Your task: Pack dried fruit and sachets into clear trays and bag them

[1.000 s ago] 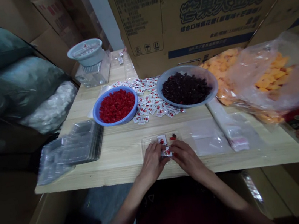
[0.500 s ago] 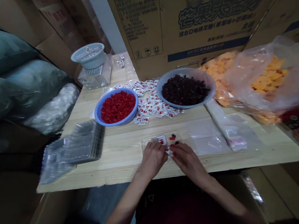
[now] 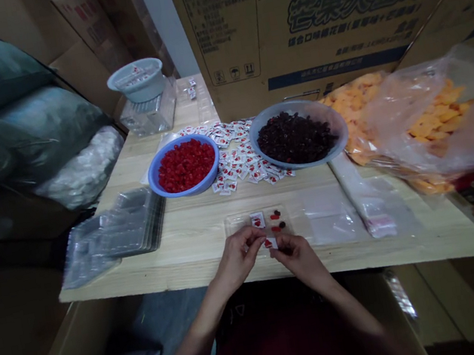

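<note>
My left hand (image 3: 236, 257) and my right hand (image 3: 299, 261) meet over the near edge of a clear plastic tray (image 3: 244, 221). Between their fingertips is a small white sachet with red print (image 3: 270, 243), pinched by both hands. A second sachet (image 3: 257, 220) lies in the tray. Beside it sit dark berries (image 3: 276, 214) and red fruit pieces (image 3: 276, 228). The hands hide the tray's near part.
On the wooden table (image 3: 200, 226) stand a blue bowl of red fruit (image 3: 185, 166) and a grey bowl of dark berries (image 3: 296, 138), with scattered sachets (image 3: 238, 156) between them. Stacked clear trays (image 3: 123, 233) lie left; a bag of orange dried mango (image 3: 432, 120) lies right.
My hands have drawn closer together around the sachet, and the tray contents show more clearly beyond them. The camera view has shifted slightly.
</note>
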### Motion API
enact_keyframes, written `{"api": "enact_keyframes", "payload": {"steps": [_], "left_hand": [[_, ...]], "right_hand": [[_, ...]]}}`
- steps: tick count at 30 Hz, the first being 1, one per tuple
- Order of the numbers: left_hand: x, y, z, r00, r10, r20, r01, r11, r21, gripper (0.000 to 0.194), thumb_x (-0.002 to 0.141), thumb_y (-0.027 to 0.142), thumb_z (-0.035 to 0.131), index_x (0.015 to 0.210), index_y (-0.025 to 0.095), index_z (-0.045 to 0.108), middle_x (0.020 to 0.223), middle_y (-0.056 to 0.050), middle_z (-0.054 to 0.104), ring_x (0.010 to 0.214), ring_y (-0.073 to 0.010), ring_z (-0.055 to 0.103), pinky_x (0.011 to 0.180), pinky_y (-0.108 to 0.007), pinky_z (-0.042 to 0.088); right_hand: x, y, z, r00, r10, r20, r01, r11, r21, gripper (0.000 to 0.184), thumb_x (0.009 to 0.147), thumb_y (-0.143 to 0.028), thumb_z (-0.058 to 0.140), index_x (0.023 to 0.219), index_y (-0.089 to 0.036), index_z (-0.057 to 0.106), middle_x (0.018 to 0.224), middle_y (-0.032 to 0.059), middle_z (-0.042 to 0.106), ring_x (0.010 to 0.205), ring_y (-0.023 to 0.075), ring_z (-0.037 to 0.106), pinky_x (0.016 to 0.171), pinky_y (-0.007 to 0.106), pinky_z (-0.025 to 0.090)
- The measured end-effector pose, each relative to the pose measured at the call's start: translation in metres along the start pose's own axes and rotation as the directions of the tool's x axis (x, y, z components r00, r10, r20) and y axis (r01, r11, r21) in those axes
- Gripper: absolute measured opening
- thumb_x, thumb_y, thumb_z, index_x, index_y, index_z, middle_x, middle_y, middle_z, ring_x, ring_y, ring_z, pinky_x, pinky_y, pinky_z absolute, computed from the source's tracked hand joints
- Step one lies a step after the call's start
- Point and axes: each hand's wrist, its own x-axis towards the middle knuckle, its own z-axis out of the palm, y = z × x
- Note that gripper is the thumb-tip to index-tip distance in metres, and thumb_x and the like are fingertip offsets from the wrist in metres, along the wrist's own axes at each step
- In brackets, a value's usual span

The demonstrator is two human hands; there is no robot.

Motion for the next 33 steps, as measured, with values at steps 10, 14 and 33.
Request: {"api": "enact_keyframes", "payload": {"steps": [10,14,33], "left_hand": [[0.000,-0.028,0.013,0.986,0.155,-0.066,-0.119,0.918,0.378,0.017,0.098,0.020,0.045,0.100,0.019,0.062,0.095,-0.007,0.065,0.092,-0.0205,0.060,0.083,-0.034,0.047],[0.001,-0.026,0.013,0.971,0.237,-0.024,-0.185,0.816,0.548,0.019,0.097,0.019,0.046,0.103,0.020,0.064,0.103,-0.009,0.064,0.098,-0.0231,0.057,0.088,-0.039,0.047],[0.019,-0.025,-0.006,0.870,0.493,-0.020,-0.389,0.711,0.586,0.018,0.094,0.030,0.055,0.109,0.024,0.064,0.105,-0.004,0.070,0.100,-0.0232,0.062,0.085,-0.036,0.044]], "right_hand": [[-0.011,-0.006,-0.015,0.994,-0.062,-0.086,0.049,0.988,-0.148,0.030,0.088,-0.036,0.062,0.111,-0.017,0.066,0.083,0.0037,0.068,0.071,0.0174,0.061,0.067,0.028,0.047],[-0.025,-0.016,-0.035,0.992,-0.100,-0.073,0.082,0.971,-0.225,0.026,0.093,-0.040,0.057,0.103,-0.019,0.069,0.088,0.0047,0.068,0.072,0.0172,0.059,0.066,0.028,0.046],[0.050,-0.112,-0.359,0.603,-0.440,-0.666,-0.305,0.643,-0.702,0.016,0.087,-0.023,0.057,0.090,-0.017,0.072,0.091,0.0123,0.074,0.078,0.0235,0.066,0.076,0.037,0.050]]}}
